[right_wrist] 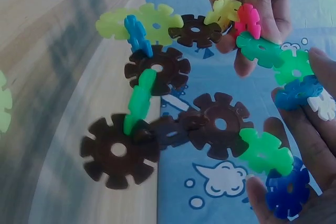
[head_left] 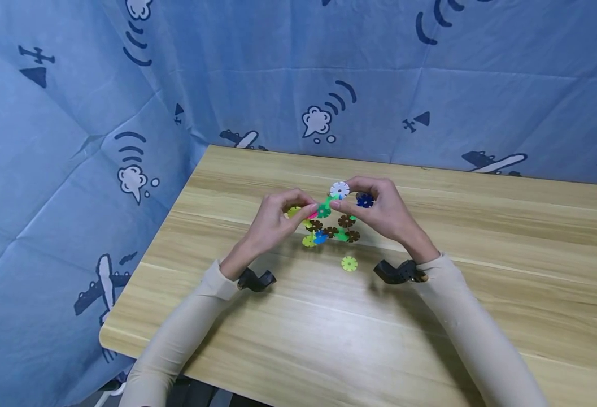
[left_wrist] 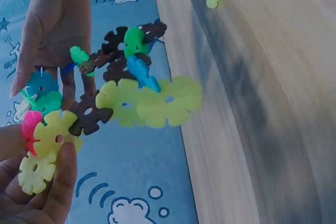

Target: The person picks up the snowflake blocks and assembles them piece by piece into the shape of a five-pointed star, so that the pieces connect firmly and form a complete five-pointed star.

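A chain of slotted plastic snowflake discs, linked edge to edge, hangs between both hands over the table. My left hand [head_left: 273,220] pinches it at a yellow disc [left_wrist: 52,127], beside a pink disc [right_wrist: 247,19] and a green disc [right_wrist: 257,51]. At the chain's other side my right hand [head_left: 387,209] holds it near a light green disc [right_wrist: 287,69], a blue disc [right_wrist: 295,95] and a white disc [head_left: 339,190]. A dark blue disc [right_wrist: 286,190] lies against the right fingers. Several brown discs [right_wrist: 157,69] make up the lower part, with yellow-green ones [left_wrist: 173,108].
One loose yellow-green disc [head_left: 349,264] lies on the wooden table [head_left: 298,339], nearer the person than the chain. A blue printed cloth [head_left: 257,45] hangs behind the table and along its left. Each wrist carries a black camera mount [head_left: 397,272].
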{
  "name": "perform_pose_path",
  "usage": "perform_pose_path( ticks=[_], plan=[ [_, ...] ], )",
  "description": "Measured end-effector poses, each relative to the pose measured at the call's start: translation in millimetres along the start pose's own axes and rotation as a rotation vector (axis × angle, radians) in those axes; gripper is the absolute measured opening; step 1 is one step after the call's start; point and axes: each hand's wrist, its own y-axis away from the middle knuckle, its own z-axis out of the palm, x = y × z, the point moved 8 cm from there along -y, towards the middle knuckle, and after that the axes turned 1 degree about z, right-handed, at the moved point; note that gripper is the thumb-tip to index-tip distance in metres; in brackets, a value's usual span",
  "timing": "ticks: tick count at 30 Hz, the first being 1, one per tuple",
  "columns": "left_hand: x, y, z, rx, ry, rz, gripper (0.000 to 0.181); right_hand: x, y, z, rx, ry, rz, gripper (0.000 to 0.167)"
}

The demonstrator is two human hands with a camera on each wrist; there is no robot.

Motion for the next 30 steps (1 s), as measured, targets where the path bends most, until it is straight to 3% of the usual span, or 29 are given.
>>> perform_pose_path(
  ticks=[11, 22, 30],
  plan=[
    [-1.9, 3.5, -0.2, 0.054, 0.011, 0.022, 0.013, -4.8, 2.0, 3.4, 0.034, 0.023, -0.028, 0.028],
    [-5.9, 6.5, 1.0, 0.109, 0.024, 0.002, 0.012, -1.2, 3.0, 3.7, 0.082, 0.027, -0.050, 0.024],
    [-3.1, 7.7, 4.0, 0.124, 0.008, 0.023, 0.013, 1.2, 2.8, 2.4, 0.006, -0.002, -0.046, 0.022]
  ],
)
